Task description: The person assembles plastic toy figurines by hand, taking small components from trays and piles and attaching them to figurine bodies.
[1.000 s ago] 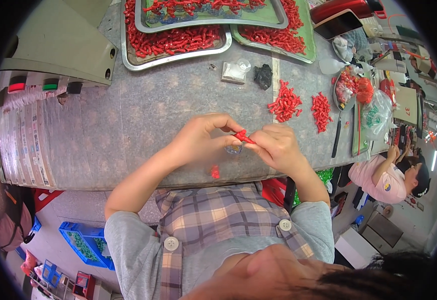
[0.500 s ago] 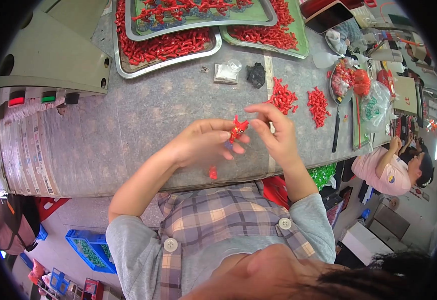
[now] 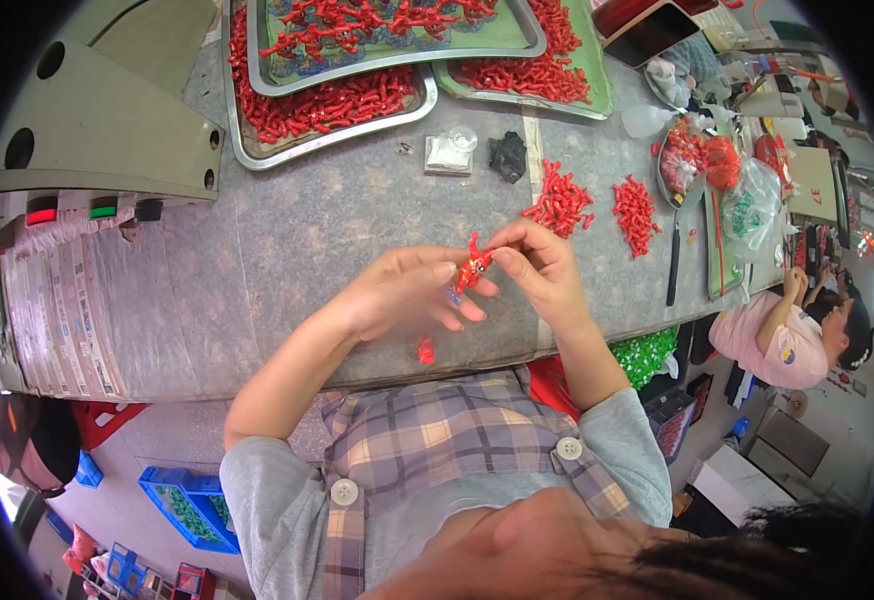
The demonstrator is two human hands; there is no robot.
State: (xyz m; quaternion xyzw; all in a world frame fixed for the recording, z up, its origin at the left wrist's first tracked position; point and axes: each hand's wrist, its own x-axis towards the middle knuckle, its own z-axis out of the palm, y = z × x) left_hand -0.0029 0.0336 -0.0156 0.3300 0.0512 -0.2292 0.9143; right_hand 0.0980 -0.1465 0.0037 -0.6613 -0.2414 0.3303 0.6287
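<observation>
While pinched between both hands above the grey table (image 3: 287, 250) | small red plastic piece (image 3: 474, 265) | left hand (image 3: 407, 295), right hand (image 3: 537, 265) fingertips closed on it | probably light, stiff, easily dropped; grip its ends.

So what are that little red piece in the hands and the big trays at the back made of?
The little red piece, pinched between the left hand and right hand, looks like moulded plastic: uniform bright red with a slight gloss. The trays look like metal, probably steel or aluminium: silvery, with thin rolled rims that catch the light.
</observation>
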